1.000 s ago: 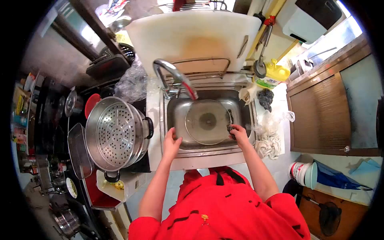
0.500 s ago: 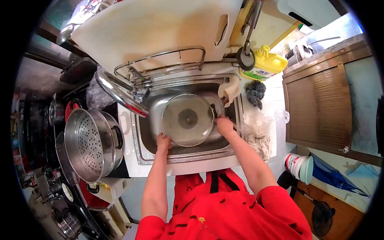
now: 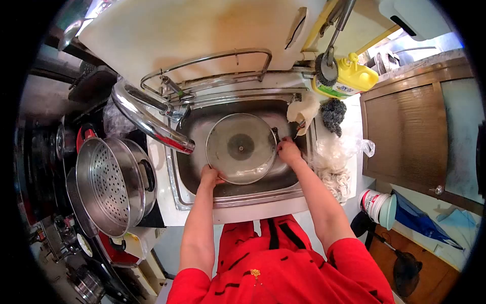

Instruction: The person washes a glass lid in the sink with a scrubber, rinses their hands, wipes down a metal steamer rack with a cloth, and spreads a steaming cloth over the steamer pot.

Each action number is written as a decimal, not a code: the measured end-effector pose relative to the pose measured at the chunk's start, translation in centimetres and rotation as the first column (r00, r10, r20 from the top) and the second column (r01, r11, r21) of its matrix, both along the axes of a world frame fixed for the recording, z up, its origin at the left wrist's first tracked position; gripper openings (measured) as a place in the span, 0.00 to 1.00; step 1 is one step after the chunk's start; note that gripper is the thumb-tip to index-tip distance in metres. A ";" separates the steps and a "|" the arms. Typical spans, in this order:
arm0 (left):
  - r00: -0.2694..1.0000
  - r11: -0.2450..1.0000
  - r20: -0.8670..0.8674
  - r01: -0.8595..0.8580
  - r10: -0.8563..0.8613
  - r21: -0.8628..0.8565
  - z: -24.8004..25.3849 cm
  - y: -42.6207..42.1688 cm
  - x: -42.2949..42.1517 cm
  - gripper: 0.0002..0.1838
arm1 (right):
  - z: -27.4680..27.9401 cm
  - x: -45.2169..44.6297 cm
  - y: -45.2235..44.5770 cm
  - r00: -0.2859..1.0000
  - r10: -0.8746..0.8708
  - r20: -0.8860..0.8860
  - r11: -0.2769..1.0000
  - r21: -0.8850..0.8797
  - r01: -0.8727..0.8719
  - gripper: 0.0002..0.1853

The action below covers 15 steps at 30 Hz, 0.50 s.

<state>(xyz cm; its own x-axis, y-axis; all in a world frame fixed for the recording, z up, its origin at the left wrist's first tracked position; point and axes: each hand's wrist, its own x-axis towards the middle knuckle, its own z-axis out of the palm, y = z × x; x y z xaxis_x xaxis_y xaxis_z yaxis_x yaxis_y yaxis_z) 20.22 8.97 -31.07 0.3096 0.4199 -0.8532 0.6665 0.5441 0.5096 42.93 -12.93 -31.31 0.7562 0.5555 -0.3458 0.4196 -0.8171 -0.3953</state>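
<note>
Holding the round glass lid (image 3: 223, 139) by its lower-left edge with the left hand (image 3: 210, 176), thumb by the rim, fingers half curled and, by the look of it, tucked just under! Bunching the fingers of the right hand (image 3: 289, 151) over at the right edge, tips against the rim or just beside it; cannot tell about anything pinched inside them. Spotting a small dark piece (image 3: 275, 133) at the rim, just beyond those fingers, too small to name. So, spanning the lid from both sides: lying up and to the right from the left hand, straight across to the left from the right. Showing no long axis, just a near circle, and no clear winner for the nearer hand, with both right at the edge. Sitting inside the steel sink (image 3: 258, 199), just right of the tap (image 3: 152, 124) and its spout. Looking greyish and see-through, ringed in thin metal, with a darker round patch at the centre, a tiny bright stud in that, and a pale glint low on the right.
</note>
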 end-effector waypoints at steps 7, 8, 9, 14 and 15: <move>0.997 0.994 -0.014 -0.074 0.073 -0.081 -0.5 0.9 0.2 0.21 | -2.4 2.1 -0.2 0.942 0.182 -0.282 0.982 0.097 -0.160 0.14; 0.995 0.989 -0.026 -0.096 0.094 -0.110 -0.3 1.0 0.3 0.22 | -2.7 1.8 -0.3 0.958 0.240 -0.155 0.953 0.225 -0.203 0.13; 0.996 0.990 -0.025 -0.090 0.088 -0.110 -0.6 1.1 0.1 0.22 | -2.7 1.5 -0.3 0.960 0.235 -0.155 0.954 0.225 -0.197 0.13; 0.992 0.981 0.050 -0.105 0.114 -0.161 -2.1 1.4 -1.1 0.20 | -3.9 1.1 -0.2 0.924 0.073 -0.375 0.994 0.100 -0.038 0.22; 0.993 0.982 0.051 -0.101 0.110 -0.160 -1.8 1.3 -1.0 0.20 | -3.4 1.0 -0.1 0.925 0.070 -0.373 0.994 0.101 -0.034 0.22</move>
